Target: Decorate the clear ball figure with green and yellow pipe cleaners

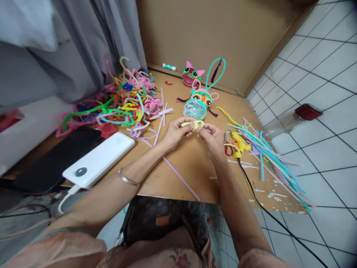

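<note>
your left hand (178, 133) and right hand (211, 137) each close narrowly, thumb against fingers, on the pale yellow, fuzzy, looped stem piece (195, 124). you hold it between both hands over the light brown, flat table (192, 163), just on the near side of the clear, rounded, turquoise-rimmed plastic dome (195, 109), which sits at the front of a colourful, round-eared animal figure (202, 95). near your right hand lie the red-handled metal scissors (228, 149) and the yellow plastic glue gun (241, 144), its black cord (258, 201) running off the table's near edge. beyond these is a loose bundle of straight, pastel, fuzzy stems (276, 158). to your left sit a tangled, multicoloured heap of fuzzy stems (125, 102) and a white, rounded, rectangular power bank (102, 158). one long, thin, lilac stem (181, 177) passes beneath your left forearm.
</note>
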A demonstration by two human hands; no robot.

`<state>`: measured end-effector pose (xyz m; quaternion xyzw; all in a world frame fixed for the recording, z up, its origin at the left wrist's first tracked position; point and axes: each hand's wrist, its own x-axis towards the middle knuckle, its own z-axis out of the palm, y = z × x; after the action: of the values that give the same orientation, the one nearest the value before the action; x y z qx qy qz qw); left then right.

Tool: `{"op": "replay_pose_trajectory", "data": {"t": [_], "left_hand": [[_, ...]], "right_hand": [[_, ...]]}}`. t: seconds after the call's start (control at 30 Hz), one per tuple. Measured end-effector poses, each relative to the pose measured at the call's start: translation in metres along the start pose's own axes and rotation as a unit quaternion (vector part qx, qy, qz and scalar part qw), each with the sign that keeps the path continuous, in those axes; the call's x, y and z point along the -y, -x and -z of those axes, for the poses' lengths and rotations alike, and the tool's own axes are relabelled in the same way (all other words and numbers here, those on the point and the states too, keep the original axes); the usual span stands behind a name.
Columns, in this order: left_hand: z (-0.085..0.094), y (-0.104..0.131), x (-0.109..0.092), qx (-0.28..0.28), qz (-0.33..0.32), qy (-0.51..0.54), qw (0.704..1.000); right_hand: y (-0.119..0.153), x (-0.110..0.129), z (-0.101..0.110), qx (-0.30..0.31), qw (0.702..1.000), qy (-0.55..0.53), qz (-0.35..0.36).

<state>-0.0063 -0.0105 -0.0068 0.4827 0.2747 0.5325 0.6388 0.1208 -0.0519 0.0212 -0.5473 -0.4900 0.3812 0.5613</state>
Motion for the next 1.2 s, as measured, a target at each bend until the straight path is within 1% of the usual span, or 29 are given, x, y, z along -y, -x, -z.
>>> {"op": "replay_pose_trajectory", "data": {"t": [0.07, 0.17, 0.27, 0.37, 0.53, 0.73, 0.9, 0.97, 1.07, 1.13, 1.2], "left_hand": [[-0.0014, 0.0010, 0.0009, -0.004, -0.006, 0.005, 1.000], [-0.0018, 0.0022, 0.0019, 0.001, 0.007, 0.010, 1.000], [0.0003, 0.0018, 0.0016, 0.012, 0.030, 0.016, 0.999], [0.0029, 0.0002, -0.0005, 0.002, 0.037, 0.005, 0.999], [0.0041, -0.0008, -0.0044, 0.008, 0.021, -0.019, 1.000], [0.0042, -0.0017, -0.0052, 0.019, 0.016, -0.033, 0.999], [0.0049, -0.0011, -0.0027, 0.028, -0.028, -0.095, 0.995], [0.0035, 0.0013, -0.0026, 0.020, -0.051, -0.128, 0.990], [0.0002, 0.0046, -0.0036, -0.007, -0.074, -0.161, 0.984], [-0.0010, 0.0051, -0.0039, -0.011, -0.069, -0.154, 0.986], [-0.0007, 0.0043, -0.0032, -0.002, -0.053, -0.128, 0.990]], "right_hand": [[0.0007, -0.0006, -0.0011, -0.007, 1.000, 0.002, 0.009], [0.0013, -0.0021, -0.0021, -0.024, 1.000, 0.004, 0.010], [0.0015, -0.0032, -0.0017, -0.021, 1.000, 0.001, 0.007], [0.0012, -0.0037, -0.0008, -0.018, 1.000, 0.010, -0.001], [0.0003, -0.0041, -0.0005, -0.015, 1.000, 0.016, -0.020], [0.0014, -0.0041, -0.0009, -0.006, 1.000, 0.015, -0.012], [0.0036, -0.0018, -0.0025, 0.006, 0.999, 0.030, -0.018], [0.0040, -0.0015, -0.0037, 0.015, 0.999, 0.035, -0.020], [0.0039, -0.0028, -0.0053, 0.017, 0.999, 0.035, -0.018], [0.0035, -0.0039, -0.0057, 0.006, 0.999, 0.029, -0.019], [0.0031, -0.0043, -0.0056, -0.007, 1.000, 0.022, -0.021]]}}
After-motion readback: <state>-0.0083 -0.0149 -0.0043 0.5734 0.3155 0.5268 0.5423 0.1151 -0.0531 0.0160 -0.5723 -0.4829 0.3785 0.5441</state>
